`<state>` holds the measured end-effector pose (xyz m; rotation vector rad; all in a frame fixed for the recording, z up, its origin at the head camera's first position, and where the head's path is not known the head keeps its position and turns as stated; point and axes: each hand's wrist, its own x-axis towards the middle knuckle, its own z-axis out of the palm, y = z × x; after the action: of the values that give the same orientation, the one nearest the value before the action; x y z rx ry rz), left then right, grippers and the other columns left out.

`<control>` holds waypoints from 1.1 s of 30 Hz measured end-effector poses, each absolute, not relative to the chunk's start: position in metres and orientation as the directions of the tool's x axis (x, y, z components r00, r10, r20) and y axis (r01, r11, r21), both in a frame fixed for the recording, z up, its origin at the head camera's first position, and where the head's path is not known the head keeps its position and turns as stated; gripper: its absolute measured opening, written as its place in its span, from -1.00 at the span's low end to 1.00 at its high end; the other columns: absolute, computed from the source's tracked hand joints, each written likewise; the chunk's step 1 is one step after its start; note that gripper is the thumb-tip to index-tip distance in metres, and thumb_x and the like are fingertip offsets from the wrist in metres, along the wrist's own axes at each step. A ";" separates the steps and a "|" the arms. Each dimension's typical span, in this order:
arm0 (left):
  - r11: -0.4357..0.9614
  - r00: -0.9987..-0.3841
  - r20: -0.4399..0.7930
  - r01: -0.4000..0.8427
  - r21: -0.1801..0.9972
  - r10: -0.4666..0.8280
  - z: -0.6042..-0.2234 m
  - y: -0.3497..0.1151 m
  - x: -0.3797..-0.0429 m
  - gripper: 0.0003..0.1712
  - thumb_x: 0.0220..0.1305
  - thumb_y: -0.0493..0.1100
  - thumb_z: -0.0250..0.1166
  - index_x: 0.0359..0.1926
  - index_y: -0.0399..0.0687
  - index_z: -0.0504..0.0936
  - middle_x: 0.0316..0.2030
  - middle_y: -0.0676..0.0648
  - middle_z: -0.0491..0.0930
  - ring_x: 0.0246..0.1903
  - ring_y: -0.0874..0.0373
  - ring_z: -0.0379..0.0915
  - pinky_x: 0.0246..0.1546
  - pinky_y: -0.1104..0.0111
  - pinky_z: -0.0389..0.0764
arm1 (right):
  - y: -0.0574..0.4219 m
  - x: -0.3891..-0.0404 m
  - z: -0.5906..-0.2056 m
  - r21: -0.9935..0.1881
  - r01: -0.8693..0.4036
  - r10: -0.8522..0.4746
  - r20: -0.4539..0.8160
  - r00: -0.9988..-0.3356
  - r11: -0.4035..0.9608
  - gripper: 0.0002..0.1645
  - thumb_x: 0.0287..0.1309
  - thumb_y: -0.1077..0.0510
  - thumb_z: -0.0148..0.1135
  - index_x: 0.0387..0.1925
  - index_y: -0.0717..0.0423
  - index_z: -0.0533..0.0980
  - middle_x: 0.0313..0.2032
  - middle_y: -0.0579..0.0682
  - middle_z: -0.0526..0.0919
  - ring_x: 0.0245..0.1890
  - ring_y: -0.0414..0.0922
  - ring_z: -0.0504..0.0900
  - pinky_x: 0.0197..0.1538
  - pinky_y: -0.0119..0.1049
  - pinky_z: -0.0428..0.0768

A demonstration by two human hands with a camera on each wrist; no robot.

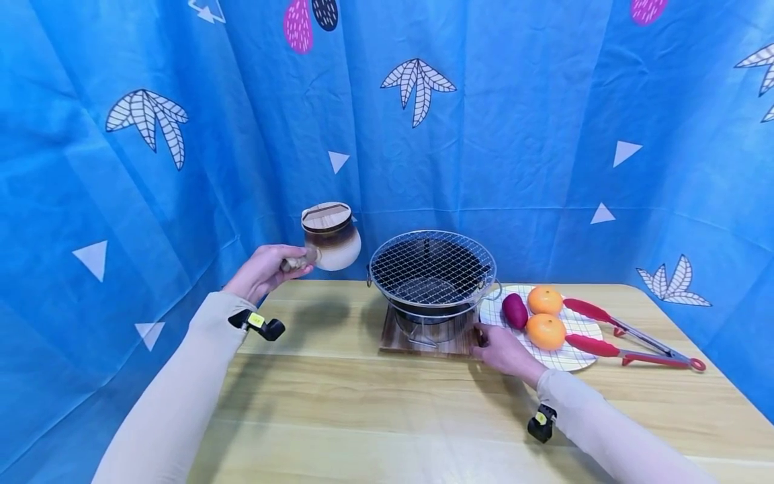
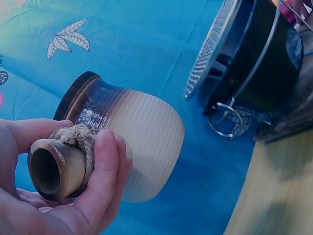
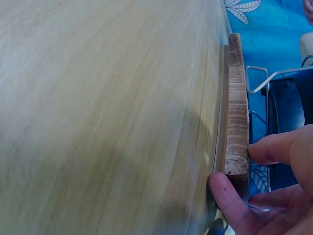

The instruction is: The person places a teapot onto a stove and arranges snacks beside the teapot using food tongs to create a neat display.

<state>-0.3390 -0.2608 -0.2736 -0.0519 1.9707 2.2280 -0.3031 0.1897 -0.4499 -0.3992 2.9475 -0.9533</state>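
"Where's the pot (image 1: 335,254) from where you stand?"

"Up off the table (image 1: 363,417), left of the grill (image 1: 431,311) and apart from it; lid (image 1: 326,218) on top; the left hand (image 1: 266,265) has its fingers clamped round the handle (image 2: 72,172), by the rope (image 2: 78,134)."

"And the right hand (image 1: 504,349)?"

"Low, at the board (image 1: 396,339) under the grill; its fingers pinch the near right corner, one on the top face, another against the edge."

"How would you do it well?"

"I'd call it carrying with one hand, steadying with the other; hold the handle level, since the weight hangs off one side and a roll could slide the lid; if the pot goes over the mesh (image 1: 417,269), lift well past its edge, then lower gently over the middle; press the board rather than drag it, or the grill may rock; mind the plate (image 1: 577,357) just beside that hand."
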 end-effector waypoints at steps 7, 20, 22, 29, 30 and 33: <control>-0.079 -0.987 -0.132 -0.139 0.987 0.092 -0.264 -0.247 -0.344 -0.56 0.42 -0.32 0.20 0.25 -0.33 0.36 0.11 -0.16 0.38 -0.14 0.08 0.65 0.13 0.30 0.69 | 0.190 -0.302 -0.450 -0.591 -0.230 -0.242 0.060 -0.968 0.773 -0.19 0.16 0.20 0.35 0.40 0.35 0.30 0.17 0.39 0.57 -0.15 0.04 0.63 0.08 0.07 0.70; -0.128 -0.988 -0.097 -0.112 0.985 0.122 -0.252 -0.222 -0.354 -0.70 0.37 -0.36 0.24 0.09 -0.33 0.53 0.01 -0.18 0.51 -0.19 0.08 0.66 -0.06 0.37 0.77 | 0.190 -0.303 -0.453 -0.619 -0.201 -0.217 0.050 -0.975 0.760 -0.20 0.15 0.22 0.34 0.39 0.36 0.31 -0.11 0.24 0.67 -0.63 -0.14 0.41 -0.57 -0.25 0.54; -0.127 -0.987 -0.097 -0.113 0.985 0.129 -0.250 -0.218 -0.355 -0.64 0.38 -0.36 0.23 0.16 -0.35 0.49 0.03 -0.18 0.49 -0.17 0.08 0.65 -0.04 0.37 0.77 | 0.190 -0.303 -0.452 -0.629 -0.194 -0.215 0.045 -0.976 0.753 -0.19 0.15 0.22 0.33 0.40 0.36 0.29 -0.19 0.21 0.66 -0.67 -0.14 0.36 -0.62 -0.24 0.51; -0.122 -0.985 -0.113 -0.129 0.984 0.130 -0.246 -0.206 -0.360 -0.59 0.38 -0.36 0.22 0.22 -0.36 0.45 0.07 -0.20 0.47 -0.13 0.07 0.62 -0.01 0.35 0.76 | 0.190 -0.304 -0.451 -0.598 -0.231 -0.247 0.057 -0.967 0.767 -0.21 0.15 0.20 0.36 0.37 0.39 0.32 0.07 0.37 0.63 -0.34 -0.07 0.59 -0.27 -0.22 0.68; -0.113 -0.984 -0.116 -0.131 0.985 0.132 -0.246 -0.205 -0.361 -0.53 0.39 -0.35 0.22 0.27 -0.37 0.41 0.09 -0.21 0.46 -0.12 0.06 0.62 0.01 0.35 0.75 | 0.191 -0.304 -0.452 -0.601 -0.235 -0.252 0.058 -0.966 0.764 -0.21 0.15 0.20 0.35 0.38 0.39 0.31 0.08 0.39 0.62 -0.35 -0.05 0.61 -0.26 -0.18 0.70; -0.088 -0.983 -0.115 -0.128 0.988 0.141 -0.246 -0.200 -0.363 -0.43 0.39 -0.34 0.23 0.36 -0.39 0.34 0.13 -0.22 0.45 -0.11 0.06 0.62 0.06 0.34 0.73 | 0.191 -0.304 -0.452 -0.599 -0.239 -0.252 0.063 -0.966 0.764 -0.21 0.15 0.19 0.36 0.37 0.37 0.33 0.08 0.37 0.63 -0.28 -0.04 0.63 -0.19 -0.16 0.72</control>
<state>-0.3632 -0.1998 -0.2461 0.0150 1.9874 2.1918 -0.3041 0.1906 -0.4515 -0.4082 2.9306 -0.9904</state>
